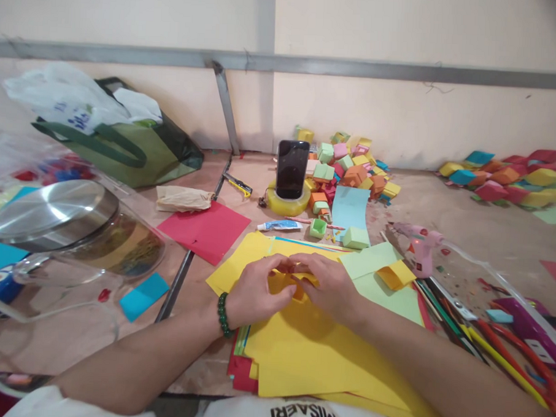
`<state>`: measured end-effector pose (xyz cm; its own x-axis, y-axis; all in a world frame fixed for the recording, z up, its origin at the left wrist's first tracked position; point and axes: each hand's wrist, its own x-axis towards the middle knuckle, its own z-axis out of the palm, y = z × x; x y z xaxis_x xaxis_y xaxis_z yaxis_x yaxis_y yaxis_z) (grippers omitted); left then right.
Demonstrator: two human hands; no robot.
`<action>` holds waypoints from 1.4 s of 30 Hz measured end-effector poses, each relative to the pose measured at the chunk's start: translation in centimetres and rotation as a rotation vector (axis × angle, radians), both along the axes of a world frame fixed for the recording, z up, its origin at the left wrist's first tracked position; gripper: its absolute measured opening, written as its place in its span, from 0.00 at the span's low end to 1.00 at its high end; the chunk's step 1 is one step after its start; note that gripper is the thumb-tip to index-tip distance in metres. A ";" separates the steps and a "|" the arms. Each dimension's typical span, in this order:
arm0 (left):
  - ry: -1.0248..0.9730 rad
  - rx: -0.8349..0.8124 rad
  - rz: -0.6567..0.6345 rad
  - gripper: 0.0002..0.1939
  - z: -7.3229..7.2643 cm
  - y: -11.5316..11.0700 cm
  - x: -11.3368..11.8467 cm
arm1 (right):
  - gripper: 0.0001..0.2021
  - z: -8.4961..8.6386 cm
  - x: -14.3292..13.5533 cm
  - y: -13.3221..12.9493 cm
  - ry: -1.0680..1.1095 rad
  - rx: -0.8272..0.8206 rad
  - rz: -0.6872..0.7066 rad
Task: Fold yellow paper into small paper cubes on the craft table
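My left hand (260, 292), with a green bead bracelet at the wrist, and my right hand (332, 286) meet above a stack of yellow paper sheets (312, 364). Between my curled fingers is a small folded piece of yellow paper (298, 294), mostly hidden by them. Both hands are closed on it. Just right of them, another folded yellow paper piece (395, 275) lies on light green sheets (405, 303). Small folded paper boxes, one a green box (318, 228), stand beyond my hands.
A phone (292, 169) stands on a tape roll (287, 200) before a heap of paper boxes (353, 169). At right lie a pink glue gun (422, 248), pencils and orange scissors (525, 348). A glass teapot (129, 242) and green bag (137, 153) are at left.
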<state>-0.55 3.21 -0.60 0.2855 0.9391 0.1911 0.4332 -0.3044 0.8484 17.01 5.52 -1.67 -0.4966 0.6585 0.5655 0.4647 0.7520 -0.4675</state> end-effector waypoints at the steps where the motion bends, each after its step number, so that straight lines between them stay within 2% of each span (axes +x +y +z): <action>1: 0.004 0.003 0.014 0.14 -0.1 0.0 0.1 | 0.17 -0.2 -0.1 0.0 0.002 -0.030 -0.004; 5: -0.009 0.015 0.050 0.12 -0.2 0.0 0.3 | 0.21 -0.7 -0.3 -0.1 0.034 -0.067 -0.027; 12: -0.043 -0.065 0.025 0.07 -0.3 0.4 0.1 | 0.28 -1.0 -0.3 -0.3 -0.033 -0.026 -0.019; 21: -0.019 0.010 -0.006 0.04 -0.4 0.6 -0.1 | 0.33 -1.5 -0.2 0.0 -0.087 -0.035 0.036; 26: -0.051 -0.003 0.004 0.04 -0.1 0.8 -0.1 | 0.30 -1.2 0.3 0.5 -0.050 -0.210 -0.061; 31: -0.112 -0.167 0.007 0.01 -0.3 1.0 0.0 | 0.27 -0.1 0.3 0.5 -0.047 -0.437 -0.127; 38: -0.151 -0.360 -0.006 0.03 -0.4 1.1 0.0 | 0.26 0.1 0.0 0.7 -0.064 -0.579 -0.136; 42: -0.111 -0.328 0.013 0.03 -0.1 1.0 0.2 | 0.26 0.0 -0.2 0.7 -0.080 -0.564 -0.152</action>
<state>-0.36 4.23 -0.68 0.2678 0.9590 -0.0925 0.3348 -0.0026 0.9423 16.85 6.22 -1.64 -0.3999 0.9137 0.0725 0.5978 0.3200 -0.7350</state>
